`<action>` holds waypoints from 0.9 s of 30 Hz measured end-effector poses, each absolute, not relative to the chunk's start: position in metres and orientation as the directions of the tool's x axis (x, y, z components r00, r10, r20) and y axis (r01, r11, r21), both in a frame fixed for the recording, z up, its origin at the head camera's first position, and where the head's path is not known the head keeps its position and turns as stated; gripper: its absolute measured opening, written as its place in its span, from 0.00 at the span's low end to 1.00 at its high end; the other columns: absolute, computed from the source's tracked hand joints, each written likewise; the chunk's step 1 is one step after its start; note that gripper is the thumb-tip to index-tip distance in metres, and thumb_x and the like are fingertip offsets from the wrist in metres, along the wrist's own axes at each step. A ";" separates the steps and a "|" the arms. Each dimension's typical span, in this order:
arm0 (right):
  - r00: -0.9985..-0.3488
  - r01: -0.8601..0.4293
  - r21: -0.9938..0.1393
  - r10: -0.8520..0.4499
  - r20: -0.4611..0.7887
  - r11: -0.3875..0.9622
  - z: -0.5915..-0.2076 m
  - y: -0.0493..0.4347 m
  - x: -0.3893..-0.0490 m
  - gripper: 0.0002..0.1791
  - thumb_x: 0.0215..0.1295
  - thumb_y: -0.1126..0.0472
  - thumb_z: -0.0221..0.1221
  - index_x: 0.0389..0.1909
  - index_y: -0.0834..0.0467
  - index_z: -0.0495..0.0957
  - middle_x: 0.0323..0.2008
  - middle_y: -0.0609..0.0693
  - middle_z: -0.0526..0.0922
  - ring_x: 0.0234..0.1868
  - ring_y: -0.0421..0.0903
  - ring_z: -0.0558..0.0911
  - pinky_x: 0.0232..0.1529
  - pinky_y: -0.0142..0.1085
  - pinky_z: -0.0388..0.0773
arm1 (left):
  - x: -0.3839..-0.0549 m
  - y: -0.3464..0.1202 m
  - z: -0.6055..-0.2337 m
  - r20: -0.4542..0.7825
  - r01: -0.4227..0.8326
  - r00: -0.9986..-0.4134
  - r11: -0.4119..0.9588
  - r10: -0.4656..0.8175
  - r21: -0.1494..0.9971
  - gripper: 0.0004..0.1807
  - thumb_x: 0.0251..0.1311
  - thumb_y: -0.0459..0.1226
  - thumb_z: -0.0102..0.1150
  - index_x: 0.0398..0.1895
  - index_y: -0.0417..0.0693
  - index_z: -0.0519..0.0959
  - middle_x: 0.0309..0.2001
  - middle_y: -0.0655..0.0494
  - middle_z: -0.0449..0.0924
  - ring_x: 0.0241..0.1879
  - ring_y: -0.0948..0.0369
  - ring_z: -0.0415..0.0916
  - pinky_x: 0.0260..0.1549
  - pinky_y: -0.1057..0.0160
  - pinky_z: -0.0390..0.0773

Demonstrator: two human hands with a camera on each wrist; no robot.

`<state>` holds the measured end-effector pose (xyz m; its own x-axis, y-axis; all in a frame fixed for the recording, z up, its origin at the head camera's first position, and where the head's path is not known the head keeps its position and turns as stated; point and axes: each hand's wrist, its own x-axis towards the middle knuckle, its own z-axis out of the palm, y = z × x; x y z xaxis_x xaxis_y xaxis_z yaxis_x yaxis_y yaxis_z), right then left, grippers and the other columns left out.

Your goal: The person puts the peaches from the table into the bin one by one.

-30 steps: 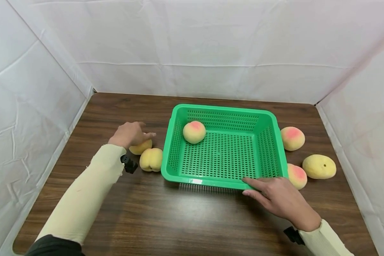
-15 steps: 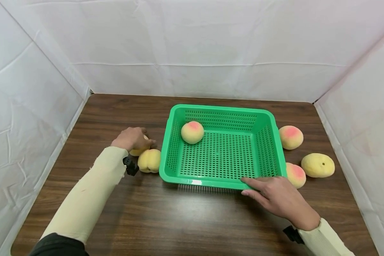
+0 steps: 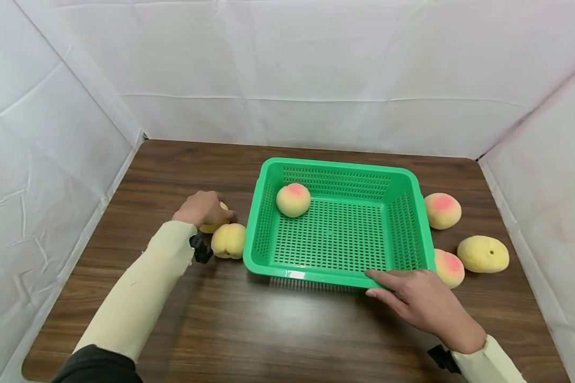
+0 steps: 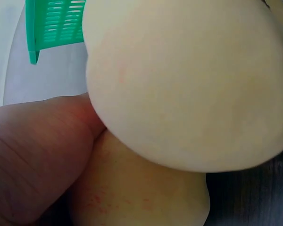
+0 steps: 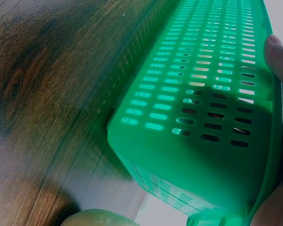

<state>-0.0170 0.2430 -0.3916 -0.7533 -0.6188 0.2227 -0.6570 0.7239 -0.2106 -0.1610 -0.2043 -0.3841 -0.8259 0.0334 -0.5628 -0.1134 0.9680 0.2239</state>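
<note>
Left of the green plastic basket, my left hand curls over a yellow peach, which it partly hides. The thumb presses that peach in the left wrist view. Another yellow peach lies just in front of it, against the basket's left side, and fills much of the left wrist view. My right hand grips the basket's front rim near the right corner, the thumb outside and the fingers over the top. One pink-topped peach sits inside the basket, towards the left.
Right of the basket lie two pink-topped peaches, one farther back and one near the right hand. A yellow peach lies beside them. White sheets enclose the dark wooden table at the back and sides.
My left hand has come down from above the far-left peach, and its outstretched fingers have curled round it. The right hand keeps its hold on the rim; the basket stays put.
</note>
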 end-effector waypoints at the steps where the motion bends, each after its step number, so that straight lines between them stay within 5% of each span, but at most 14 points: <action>1: -0.754 -0.656 -0.210 -0.618 0.223 0.725 -0.392 0.243 -0.017 0.18 0.65 0.47 0.69 0.55 0.46 0.88 0.41 0.43 0.93 0.37 0.40 0.91 0.34 0.37 0.86 | -0.161 -0.205 -0.385 -0.559 -0.109 -0.829 0.968 0.038 0.227 0.35 0.71 0.55 0.53 0.74 0.44 0.71 0.61 0.35 0.77 0.53 0.44 0.77 0.50 0.46 0.81; 19: -0.746 -0.665 -0.205 -0.623 0.234 0.718 -0.395 0.244 -0.018 0.19 0.62 0.50 0.71 0.54 0.48 0.89 0.41 0.43 0.93 0.38 0.39 0.91 0.36 0.37 0.87 | -0.164 -0.210 -0.382 -0.566 -0.129 -0.823 0.958 0.040 0.254 0.38 0.74 0.55 0.50 0.79 0.42 0.64 0.70 0.30 0.70 0.61 0.37 0.75 0.57 0.40 0.79; 27: -0.753 -0.657 -0.202 -0.619 0.221 0.727 -0.395 0.244 -0.018 0.19 0.62 0.50 0.71 0.54 0.48 0.89 0.41 0.43 0.93 0.37 0.39 0.91 0.36 0.37 0.87 | -0.165 -0.210 -0.374 -0.559 -0.139 -0.828 0.958 0.026 0.251 0.39 0.73 0.54 0.50 0.80 0.42 0.62 0.67 0.30 0.71 0.55 0.39 0.79 0.41 0.49 0.85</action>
